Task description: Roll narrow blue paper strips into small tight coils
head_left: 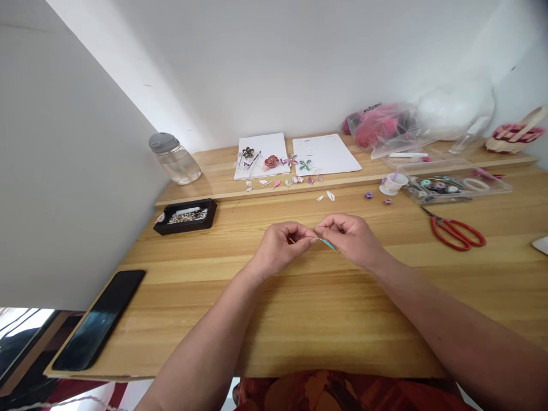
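The strip point(329, 245), blue and slim, hangs in the air over the middle of the desk point(299, 325), slanting down to the right from the meeting fingertips. The left hand point(280, 246) pinches its upper end between thumb and forefinger, and a bit of gold wire point(292, 240) pokes out among its fingers. The right hand point(353, 238) has thumb and forefinger drawn together just beside that end; what lies between them is too small to tell.

The step in hand looks like fine work at the strip's end, perhaps twisting or winding. The next move seems to call for a steady left pinch and small turns of the right fingertips.

Ahead of the hands lie loose petals point(330, 195) and two purple flowers point(369, 195). To the right are the spool point(394, 184), red-handled scissors point(458, 233) and a clear box point(502, 186) of oddments. On the left are a black tray point(188, 225) of beads and, nearer, the phone point(100, 319).

A raised shelf point(222, 153) runs along the back, bearing the bottle point(177, 164), two stacks of paper point(326, 155), a plastic bag point(377, 130) of something pink and a basket point(509, 141). Behind stands a plain pale wall point(257, 63).
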`<state>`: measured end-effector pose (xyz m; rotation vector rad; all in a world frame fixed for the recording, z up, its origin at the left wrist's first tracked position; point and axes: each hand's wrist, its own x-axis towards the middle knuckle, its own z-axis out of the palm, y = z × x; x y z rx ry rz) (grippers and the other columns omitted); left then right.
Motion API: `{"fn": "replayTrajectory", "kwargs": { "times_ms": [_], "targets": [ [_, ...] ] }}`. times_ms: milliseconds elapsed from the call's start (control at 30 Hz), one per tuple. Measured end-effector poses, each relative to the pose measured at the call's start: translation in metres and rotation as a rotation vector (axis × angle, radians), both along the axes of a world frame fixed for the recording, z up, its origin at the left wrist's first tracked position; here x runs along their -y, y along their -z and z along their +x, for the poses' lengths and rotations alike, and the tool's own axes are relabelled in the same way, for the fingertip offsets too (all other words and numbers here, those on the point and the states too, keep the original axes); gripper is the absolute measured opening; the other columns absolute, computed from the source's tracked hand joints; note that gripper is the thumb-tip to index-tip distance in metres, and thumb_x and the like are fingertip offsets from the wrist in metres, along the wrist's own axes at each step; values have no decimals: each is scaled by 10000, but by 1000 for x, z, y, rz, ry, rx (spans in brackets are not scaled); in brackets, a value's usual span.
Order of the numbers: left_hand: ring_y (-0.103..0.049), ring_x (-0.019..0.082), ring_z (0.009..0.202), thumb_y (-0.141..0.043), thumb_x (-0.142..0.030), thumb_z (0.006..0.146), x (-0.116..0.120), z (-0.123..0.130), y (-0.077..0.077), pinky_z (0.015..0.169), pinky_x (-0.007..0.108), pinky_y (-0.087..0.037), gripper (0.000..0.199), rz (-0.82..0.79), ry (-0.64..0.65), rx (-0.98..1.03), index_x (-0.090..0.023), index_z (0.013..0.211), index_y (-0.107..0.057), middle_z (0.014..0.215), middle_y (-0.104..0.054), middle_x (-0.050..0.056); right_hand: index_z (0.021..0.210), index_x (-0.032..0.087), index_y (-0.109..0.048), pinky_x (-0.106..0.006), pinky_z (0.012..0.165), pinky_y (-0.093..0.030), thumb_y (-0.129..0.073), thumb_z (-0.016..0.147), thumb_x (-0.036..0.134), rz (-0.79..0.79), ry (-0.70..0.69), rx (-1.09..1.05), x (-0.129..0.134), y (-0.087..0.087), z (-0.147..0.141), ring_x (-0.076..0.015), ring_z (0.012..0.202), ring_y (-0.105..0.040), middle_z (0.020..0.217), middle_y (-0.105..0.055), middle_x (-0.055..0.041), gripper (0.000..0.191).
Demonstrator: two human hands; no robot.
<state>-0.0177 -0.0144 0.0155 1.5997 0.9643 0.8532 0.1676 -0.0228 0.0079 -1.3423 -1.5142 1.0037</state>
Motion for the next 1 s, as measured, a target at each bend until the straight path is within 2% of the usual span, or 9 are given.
{"fn": "replayTrajectory", "kwargs": {
  "times_ms": [100,233,367,467,633,733,800,900,1000],
  "targets": [
    [-456,72,569,-704,-365,760,-1,2,-1,541,209,-360,250,-19,-58,74,-118,788,-676,702,-625,20,666,181,-626,-243,464,-224,-713,665,458,-166,-13,-176,-1,3,-2,-76,484,-315,555,-480,40,291],
    [-459,67,547,-712,-365,756,-3,4,2,525,202,-359,251,-26,-125,161,-121,766,-655,641,-600,3,667,191,-573,-232,426,-123,-771,602,411,-408,-52,-380,0,4,-4,-49,423,-210,486,-365,85,302],
    [-463,63,535,-717,-369,753,-4,5,7,522,198,-374,254,-43,-178,216,-127,769,-641,623,-574,-11,691,180,-572,-228,422,-112,-780,618,371,-482,-131,-443,2,5,-6,-41,421,-205,501,-336,91,292],
    [-452,61,523,-716,-380,750,-4,6,8,511,196,-368,261,-69,-208,237,-133,773,-634,611,-552,-20,704,173,-593,-227,427,-170,-745,665,385,-399,-136,-367,3,7,-7,-50,440,-259,539,-395,70,264],
    [-454,61,520,-711,-393,750,-3,6,6,512,193,-367,273,-82,-231,222,-133,774,-628,605,-540,-22,702,188,-605,-253,498,-338,-646,768,406,-112,-130,-37,6,6,-9,-102,516,-431,583,-511,33,232],
    [-459,63,526,-697,-400,761,-3,5,4,521,196,-376,277,-69,-246,213,-133,781,-629,620,-541,-19,857,206,-655,-335,704,-466,-640,772,321,128,-79,191,10,2,-8,-196,768,-613,821,-676,-29,144],
    [-463,64,532,-686,-401,771,-4,4,4,529,199,-384,272,-58,-253,208,-135,782,-627,633,-541,-19,1048,228,-644,-400,856,-465,-681,733,272,274,12,286,12,0,-8,-260,995,-623,1053,-693,-63,320],
    [-468,64,535,-678,-393,781,-5,4,6,532,198,-389,261,-37,-260,196,-138,780,-625,641,-541,-18,1228,256,-546,-377,800,-507,-701,724,265,275,72,161,13,0,-10,-285,1148,-583,1273,-610,-100,528],
    [-469,63,531,-673,-391,786,-5,4,7,519,192,-389,258,-29,-254,183,-136,785,-628,647,-552,-14,1232,262,-496,-306,639,-524,-705,732,306,100,9,-165,13,1,-15,-265,1101,-621,1354,-537,-118,543]
  ]
}}
